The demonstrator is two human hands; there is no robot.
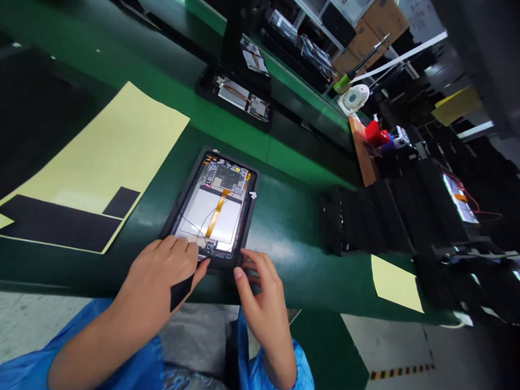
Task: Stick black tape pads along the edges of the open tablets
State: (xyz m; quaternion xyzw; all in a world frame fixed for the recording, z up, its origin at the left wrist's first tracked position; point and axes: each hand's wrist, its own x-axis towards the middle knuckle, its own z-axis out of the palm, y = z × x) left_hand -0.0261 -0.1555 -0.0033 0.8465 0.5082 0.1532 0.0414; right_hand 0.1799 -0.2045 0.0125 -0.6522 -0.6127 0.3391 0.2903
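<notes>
An opened tablet-like device (215,205) lies in a black frame on the green bench, its circuit board, white battery and orange ribbon showing. My left hand (163,275) rests over the device's lower left corner, fingers curled; what they hold, if anything, is hidden. A black strip (181,291) sticks to the back of that hand near the thumb. At the lower right corner is my right hand (261,283), its fingertips by the frame's edge, thumb and fingers apart, holding nothing. A thin wire loops across the battery.
Left of the device lies a yellow sheet (100,149) with black pieces (65,222). Behind, a second opened device (242,99) sits in a black tray. Dark stacked frames (371,216) and another yellow sheet (397,284) are on the right. A small fan (354,99) stands farther back.
</notes>
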